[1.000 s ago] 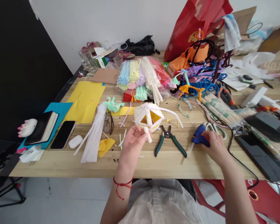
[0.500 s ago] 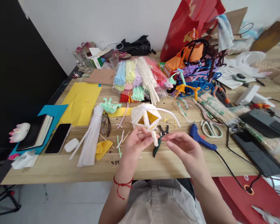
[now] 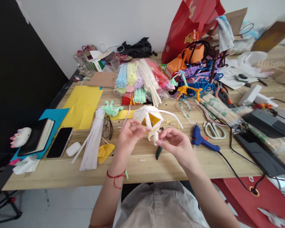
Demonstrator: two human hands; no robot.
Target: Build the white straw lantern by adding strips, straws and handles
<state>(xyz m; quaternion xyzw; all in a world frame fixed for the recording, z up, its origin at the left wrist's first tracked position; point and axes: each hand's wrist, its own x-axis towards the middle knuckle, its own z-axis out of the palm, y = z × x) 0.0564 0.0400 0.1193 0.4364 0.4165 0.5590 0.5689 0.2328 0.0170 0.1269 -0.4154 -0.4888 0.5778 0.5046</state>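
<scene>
Both my hands, left hand (image 3: 129, 134) and right hand (image 3: 174, 142), pinch the white pipe-cleaner lantern (image 3: 149, 122); frame wrapped, loose ends left, I judge.

White-and-yellow pipe-cleaner lantern (image 3: 150, 119), blue glue gun (image 3: 200, 140), red bag (image 3: 192, 23)

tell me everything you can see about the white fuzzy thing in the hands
The white pipe-cleaner lantern is a small frame of fuzzy white stems around yellow panels, with one loose stem trailing to the right. It is held just above the wooden table. The left hand grips its left side; the right hand pinches a twisted stub at its bottom.
</scene>
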